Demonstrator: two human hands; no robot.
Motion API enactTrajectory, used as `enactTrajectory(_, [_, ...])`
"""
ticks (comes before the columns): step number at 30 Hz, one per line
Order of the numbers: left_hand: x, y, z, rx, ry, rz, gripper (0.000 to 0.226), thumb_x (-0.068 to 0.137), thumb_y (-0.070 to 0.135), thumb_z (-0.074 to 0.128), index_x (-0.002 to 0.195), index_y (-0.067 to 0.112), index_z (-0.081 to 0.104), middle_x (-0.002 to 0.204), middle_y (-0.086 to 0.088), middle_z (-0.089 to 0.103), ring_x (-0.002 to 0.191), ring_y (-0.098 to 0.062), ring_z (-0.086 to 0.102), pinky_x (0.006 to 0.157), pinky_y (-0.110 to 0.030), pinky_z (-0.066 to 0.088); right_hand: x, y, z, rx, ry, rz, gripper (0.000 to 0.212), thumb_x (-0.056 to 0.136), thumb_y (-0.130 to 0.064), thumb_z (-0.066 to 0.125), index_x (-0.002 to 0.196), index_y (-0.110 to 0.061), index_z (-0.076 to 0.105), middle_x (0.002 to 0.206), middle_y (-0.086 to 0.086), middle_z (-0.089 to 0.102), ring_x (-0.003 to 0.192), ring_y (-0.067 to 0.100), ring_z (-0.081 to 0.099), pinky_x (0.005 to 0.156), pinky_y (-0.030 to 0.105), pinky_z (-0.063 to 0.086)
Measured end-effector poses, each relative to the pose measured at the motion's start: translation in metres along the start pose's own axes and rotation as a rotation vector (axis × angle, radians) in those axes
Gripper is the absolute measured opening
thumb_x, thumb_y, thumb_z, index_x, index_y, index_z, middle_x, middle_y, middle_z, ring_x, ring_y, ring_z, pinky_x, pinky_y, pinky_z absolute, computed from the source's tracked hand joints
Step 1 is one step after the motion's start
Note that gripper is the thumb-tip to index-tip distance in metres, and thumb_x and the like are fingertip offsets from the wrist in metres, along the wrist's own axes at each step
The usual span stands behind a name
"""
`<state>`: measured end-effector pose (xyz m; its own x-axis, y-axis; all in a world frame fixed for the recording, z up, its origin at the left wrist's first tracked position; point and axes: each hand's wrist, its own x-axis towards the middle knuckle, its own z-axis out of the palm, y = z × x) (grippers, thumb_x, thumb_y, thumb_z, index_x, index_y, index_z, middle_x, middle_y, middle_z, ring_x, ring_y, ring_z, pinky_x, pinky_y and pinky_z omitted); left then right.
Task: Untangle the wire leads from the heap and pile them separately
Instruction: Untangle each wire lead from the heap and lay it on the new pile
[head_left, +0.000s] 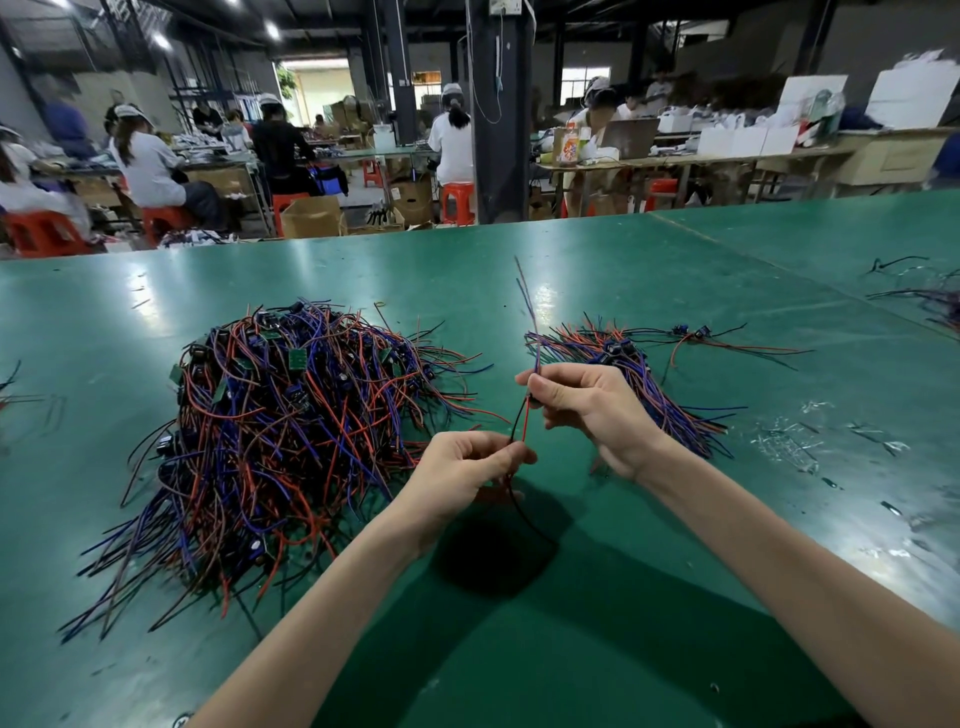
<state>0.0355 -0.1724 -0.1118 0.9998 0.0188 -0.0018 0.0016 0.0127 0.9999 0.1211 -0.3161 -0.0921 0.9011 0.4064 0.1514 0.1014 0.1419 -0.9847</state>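
Observation:
A big tangled heap of red, blue and black wire leads (291, 431) with small circuit boards lies on the green table at the left. A smaller, flatter pile of sorted leads (628, 374) lies at the right, behind my right hand. Between them I hold one wire lead (522, 421) above the table. My right hand (587, 405) pinches its middle, with blue-purple wires sticking up from the fingers. My left hand (467, 473) pinches its red and black wires lower down; the black wire trails toward me.
The green table (675, 545) extends wide around me. A couple of loose leads (727, 340) lie past the sorted pile, more wires (930, 296) at the far right, and clear scraps (810, 441) to the right. Seated workers and benches fill the background.

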Motion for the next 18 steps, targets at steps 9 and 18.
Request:
enactTrajectory(9, [0.002, -0.004, -0.004, 0.085, -0.029, -0.073, 0.006, 0.078, 0.014, 0.074, 0.073, 0.013, 0.077, 0.081, -0.014, 0.064, 0.067, -0.015, 0.055, 0.064, -0.021, 0.056, 0.012, -0.007, -0.021, 0.071, 0.271, -0.094, 0.009, 0.086, -0.010, 0.065, 0.085, -0.001, 0.069, 0.065, 0.000, 0.060, 0.049, 0.002, 0.050, 0.050, 0.014, 0.046])
enactTrajectory(18, [0.002, -0.007, -0.004, 0.202, 0.001, -0.056, 0.005, 0.079, 0.016, 0.075, 0.076, 0.012, 0.076, 0.051, 0.006, 0.058, 0.046, -0.003, 0.044, 0.049, -0.016, 0.038, 0.015, -0.011, -0.033, 0.175, 0.360, -0.083, 0.010, 0.090, -0.009, 0.060, 0.084, -0.005, 0.066, 0.067, 0.002, 0.053, 0.053, 0.009, 0.049, 0.051, 0.019, 0.050])
